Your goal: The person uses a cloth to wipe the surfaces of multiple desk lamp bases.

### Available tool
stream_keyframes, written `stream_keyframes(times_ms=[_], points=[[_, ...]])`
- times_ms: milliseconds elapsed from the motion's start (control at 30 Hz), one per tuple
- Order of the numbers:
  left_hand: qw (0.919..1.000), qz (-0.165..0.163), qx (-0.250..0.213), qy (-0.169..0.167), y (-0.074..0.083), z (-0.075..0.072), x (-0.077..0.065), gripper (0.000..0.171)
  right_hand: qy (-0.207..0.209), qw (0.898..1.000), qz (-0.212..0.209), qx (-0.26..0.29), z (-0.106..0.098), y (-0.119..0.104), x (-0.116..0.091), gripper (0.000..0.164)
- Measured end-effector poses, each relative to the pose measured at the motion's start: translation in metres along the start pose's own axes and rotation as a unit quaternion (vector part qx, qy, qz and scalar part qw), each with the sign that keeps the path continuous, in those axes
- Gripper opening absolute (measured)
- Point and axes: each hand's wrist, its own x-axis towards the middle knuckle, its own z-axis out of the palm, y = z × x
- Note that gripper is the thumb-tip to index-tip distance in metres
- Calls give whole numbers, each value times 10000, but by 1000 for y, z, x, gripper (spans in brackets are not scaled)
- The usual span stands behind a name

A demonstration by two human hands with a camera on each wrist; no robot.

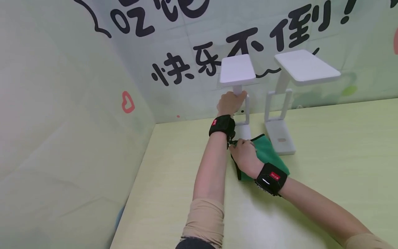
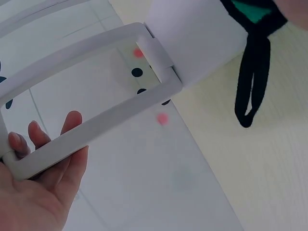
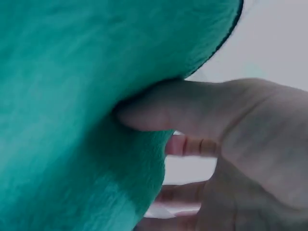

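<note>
In the head view, my left hand [image 1: 229, 104] grips the upper part of a white folding stand [image 1: 238, 70], just under its flat top plate. The left wrist view shows the fingers of that hand [image 2: 50, 195] curled round a side bar of the stand's open frame [image 2: 110, 119]. My right hand [image 1: 247, 158] pinches a green cloth [image 1: 268, 152] with black edging, against the front of the stand's base. Close up, the right thumb [image 3: 163, 107] presses into the fuzzy cloth [image 3: 67, 96], with the fingers behind it. A black loop [image 2: 263, 57] hangs from the cloth's corner.
A second white folding stand [image 1: 281, 138] is just right of the first. Behind both rises a wall covering with black lettering [image 1: 245, 39], and another pale wall [image 1: 77, 138] borders the light wooden table [image 1: 174, 166] on the left.
</note>
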Motion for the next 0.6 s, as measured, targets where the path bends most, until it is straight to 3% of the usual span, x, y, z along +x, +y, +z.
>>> stream_keyframes(times_ms=[133,233,433,600], points=[[10000,31,52,5,0,1,1,49,489,9971,-474,326,6,4,4,21],[10000,42,37,60,0,-1,0,48,775,9927,-571,733,14,11,1,25],[9999,62,-20,87,1,-3,-4,48,284,9887,-1,1473,18,23,-9,38],[9999,78,-63,107,2,-1,-3,47,-278,9832,421,1754,23,33,17,42]])
